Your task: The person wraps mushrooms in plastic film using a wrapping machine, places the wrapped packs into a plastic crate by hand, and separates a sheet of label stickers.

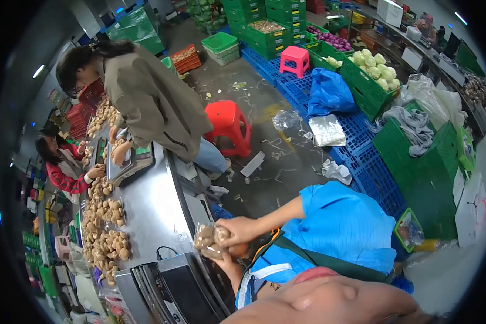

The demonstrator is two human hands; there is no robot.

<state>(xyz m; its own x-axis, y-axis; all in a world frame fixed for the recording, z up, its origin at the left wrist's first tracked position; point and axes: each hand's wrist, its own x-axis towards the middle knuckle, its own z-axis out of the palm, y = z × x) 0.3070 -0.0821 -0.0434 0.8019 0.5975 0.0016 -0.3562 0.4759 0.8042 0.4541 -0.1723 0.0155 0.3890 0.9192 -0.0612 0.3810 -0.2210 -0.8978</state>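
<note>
Closest in, at six o'clock, the right hand (237, 231) is closed over one end of a clear bag (204, 245) of mushrooms (206, 232), pinching it there, the bag itself out at seven. Just below, also at six, the left hand (230, 265) comes up under it, but how firmly those fingers press I cannot tell. Trouble could come here: thin film, lumpy load! Let that pinch slacken and the bag might open and spill; squeeze too hard and the caps could bruise; swing it onto the machine (183, 289), near at seven, and a hard edge might tear the film. Now the count, working outward: two hands, one bag, its mushrooms too bunched to number. One machine. One table (156, 194) at eight, its loose mushrooms (105, 245) far too many to tally! One scale (137, 164) that I can make out, at nine. One co-worker in olive (151, 97) at ten, one red stool (227, 116) just short of twelve, then a co-worker in red sleeves (69, 181) at nine, making two. Farther off, one pink stool (294, 55) at one and, at two, cabbages (380, 70), heaped past clean counting.
</note>
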